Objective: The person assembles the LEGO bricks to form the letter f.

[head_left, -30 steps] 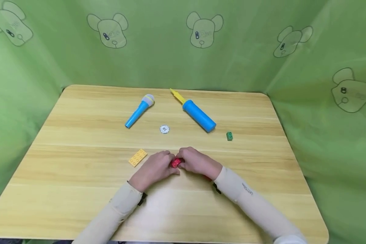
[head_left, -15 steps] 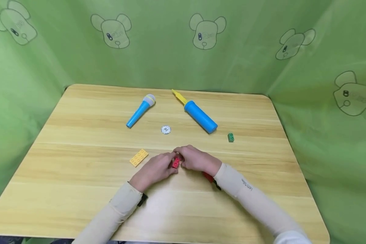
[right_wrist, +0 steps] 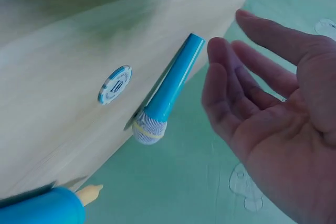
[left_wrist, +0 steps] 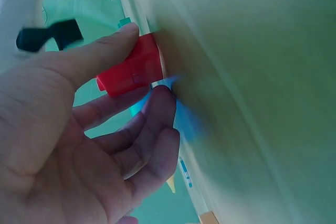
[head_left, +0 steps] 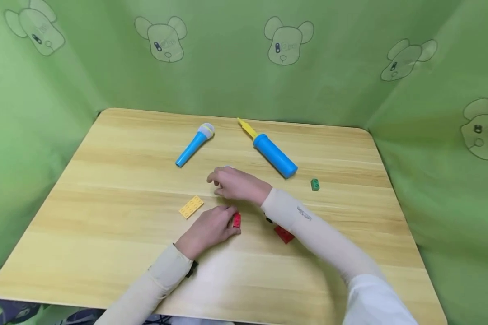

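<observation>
My left hand point(head_left: 211, 228) pinches a small red toy building brick point(head_left: 236, 220) between thumb and fingers, low over the wooden table. In the left wrist view, the thumb lies along one side of that red brick point(left_wrist: 136, 66). Held above the table, my right hand point(head_left: 240, 184) has nothing in it, its fingers loosely bent and pointing left. A flat yellow brick point(head_left: 191, 207) with several studs lies left of both hands. The right wrist view shows the bare palm and relaxed fingers of the right hand point(right_wrist: 278, 103).
A darker red brick point(head_left: 284, 234) lies partly hidden beneath the right forearm. Farther back are a blue toy microphone point(head_left: 193, 146) and a blue hand pump point(head_left: 275, 155) with a yellow nozzle. A poker chip point(right_wrist: 114, 84) is mostly covered in the head view. A green brick point(head_left: 315, 184) sits at right.
My right hand has let go of the red brick and moved up and left, over the poker chip. The left hand keeps its pinch on the brick. The darker red brick is more exposed.
</observation>
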Available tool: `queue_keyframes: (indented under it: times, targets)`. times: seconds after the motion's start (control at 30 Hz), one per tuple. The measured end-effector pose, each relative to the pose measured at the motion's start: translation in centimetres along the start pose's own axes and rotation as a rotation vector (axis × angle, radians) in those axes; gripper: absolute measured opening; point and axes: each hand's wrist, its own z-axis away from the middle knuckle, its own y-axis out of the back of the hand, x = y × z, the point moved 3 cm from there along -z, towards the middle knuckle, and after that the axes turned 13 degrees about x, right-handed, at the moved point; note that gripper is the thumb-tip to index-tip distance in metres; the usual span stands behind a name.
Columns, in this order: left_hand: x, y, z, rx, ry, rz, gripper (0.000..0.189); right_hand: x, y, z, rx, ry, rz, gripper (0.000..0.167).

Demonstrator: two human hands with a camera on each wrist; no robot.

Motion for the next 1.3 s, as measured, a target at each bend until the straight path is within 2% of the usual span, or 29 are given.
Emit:
queue_keyframes:
  times: [0.23,0.5,0.7,0.9,1.03,1.17,1.3]
  targets:
    - [0.1,0.3,0.5,-0.014,0.013,0.003,0.030,0.1,-1.7,-1.9,-0.051,0.086,-0.004,0.039]
    - [0.0,0.2,0.6,-0.014,-0.020,-0.019,0.036,0.6,-3.8,-1.8,-0.071,0.119,0.054,0.050]
    - [-0.5,0.3,0.9,-0.001,-0.028,-0.041,0.036,0.5,-4.4,-1.9,-0.067,0.170,0.056,0.045]
    - [-0.6,0.5,1.2,0.020,-0.038,-0.040,0.036,0.3,-4.6,-2.3,-0.073,0.160,0.043,0.038]
    - [-0.7,0.7,1.3,0.013,-0.022,-0.042,0.037,0.2,-4.5,-2.5,-0.081,0.139,0.054,0.035]
    - [-1.0,0.9,1.2,0.010,0.000,-0.031,0.035,0.0,-3.6,-2.4,-0.074,0.107,0.047,0.033]
    - [-1.6,1.0,1.1,0.008,0.017,-0.016,0.036,0.1,-2.0,-1.6,-0.034,0.070,0.048,0.034]
